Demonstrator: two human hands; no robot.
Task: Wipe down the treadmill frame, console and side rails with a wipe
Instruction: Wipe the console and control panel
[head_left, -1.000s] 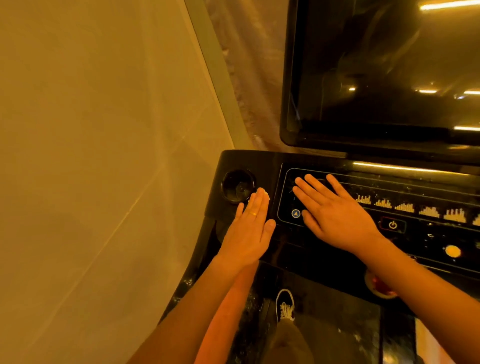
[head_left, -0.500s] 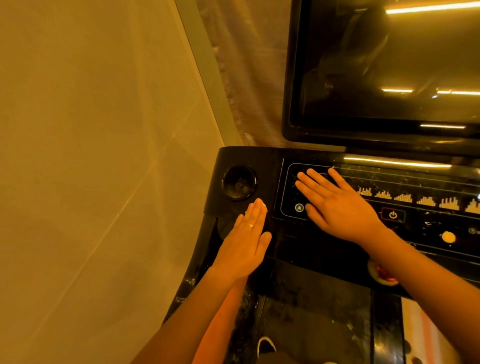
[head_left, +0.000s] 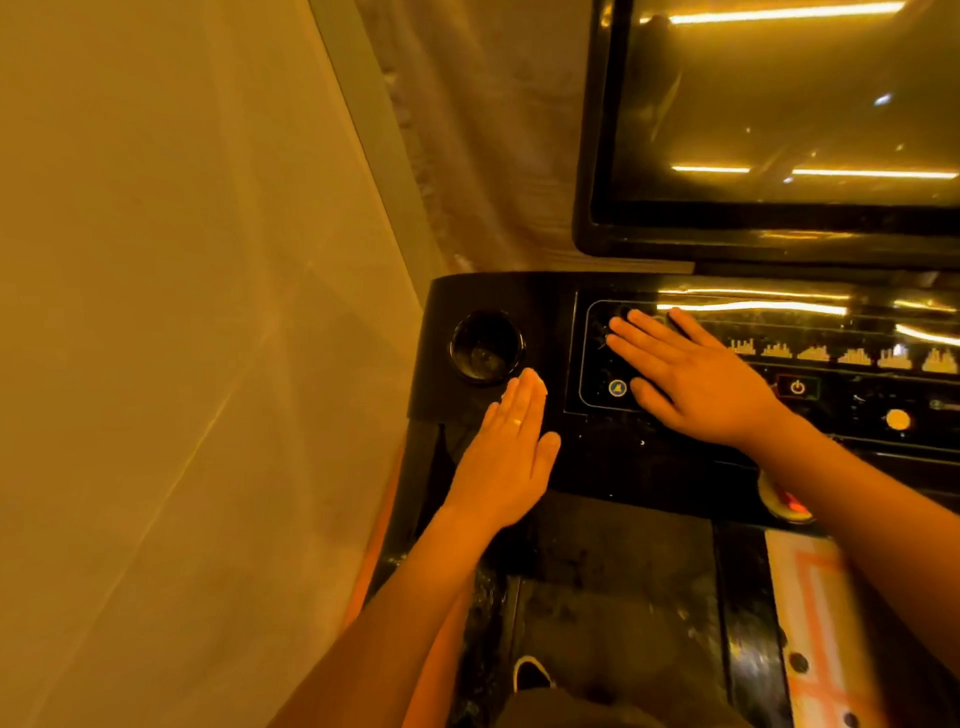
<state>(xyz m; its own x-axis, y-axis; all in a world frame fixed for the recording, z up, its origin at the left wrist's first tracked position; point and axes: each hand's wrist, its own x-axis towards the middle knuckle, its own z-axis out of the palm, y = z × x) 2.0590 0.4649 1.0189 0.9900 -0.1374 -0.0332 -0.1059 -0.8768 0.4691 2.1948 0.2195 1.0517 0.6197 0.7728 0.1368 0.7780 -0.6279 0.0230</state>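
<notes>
At the bottom edge, a dark shoe with a white toe (head_left: 527, 673) stands on the scuffed black treadmill belt (head_left: 613, 597). Above it, two bare forearms reach forward to the glossy black treadmill console (head_left: 597, 457).

The left hand (head_left: 506, 457) lies flat on the console's left end, fingers straight and pressed together, with a thin gold ring (head_left: 517, 422) on one finger. Its fingertips end just below the round black cup holder (head_left: 487, 345), near it but not touching.

The right hand (head_left: 696, 379) lies palm down on the outlined control panel, fingers straight and slightly apart, with the tips at the panel's upper left corner. A small round blue icon (head_left: 617, 387) shows just beside the little finger. No wipe shows past the fingers of either hand; whether one lies under the right palm cannot be told.

Right of the wrist are a power button (head_left: 797, 387), a round yellow knob (head_left: 897, 419) and, lower down, a red stop button (head_left: 784, 501). Beyond the panel rises a large dark screen (head_left: 779, 104) reflecting strip lights. A plain beige wall (head_left: 182, 312) fills the left.
</notes>
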